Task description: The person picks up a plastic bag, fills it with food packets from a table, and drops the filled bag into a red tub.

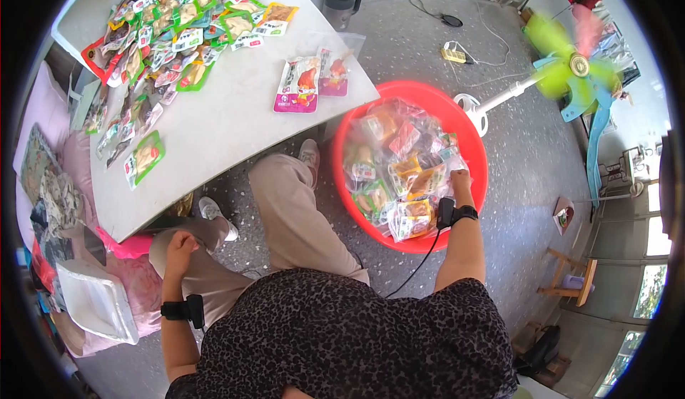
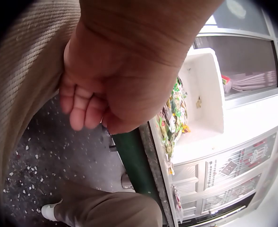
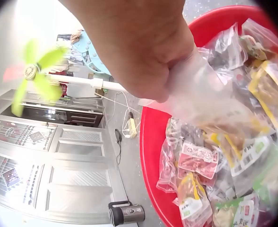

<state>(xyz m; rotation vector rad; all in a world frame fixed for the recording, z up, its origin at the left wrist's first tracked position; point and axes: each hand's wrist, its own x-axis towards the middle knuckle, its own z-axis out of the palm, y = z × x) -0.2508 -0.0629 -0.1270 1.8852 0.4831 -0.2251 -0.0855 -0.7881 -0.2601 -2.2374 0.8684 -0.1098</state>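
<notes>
My right hand (image 1: 462, 180) is over the right side of a red tub (image 1: 481, 135) and grips the top of a clear plastic bag (image 3: 195, 92). In the right wrist view, the thumb and curled fingers bunch the film, and the bag hangs down among other bagged food packets (image 3: 198, 158). The tub is filled with such packets in yellow, green and red wrappers. Near my left thigh, my left hand (image 1: 180, 253) hangs with loosely curled fingers and holds nothing; the left wrist view shows it just below the table's edge.
On the white table (image 1: 235, 121) lie a heap of food packets (image 1: 168, 32), a single green packet (image 1: 145, 158) and a purple-and-white pouch (image 1: 297, 85). A spinning fan (image 1: 578, 64) stands beyond the tub, a kettle (image 1: 342, 5) behind the table. At left is a white foam box (image 1: 96, 299).
</notes>
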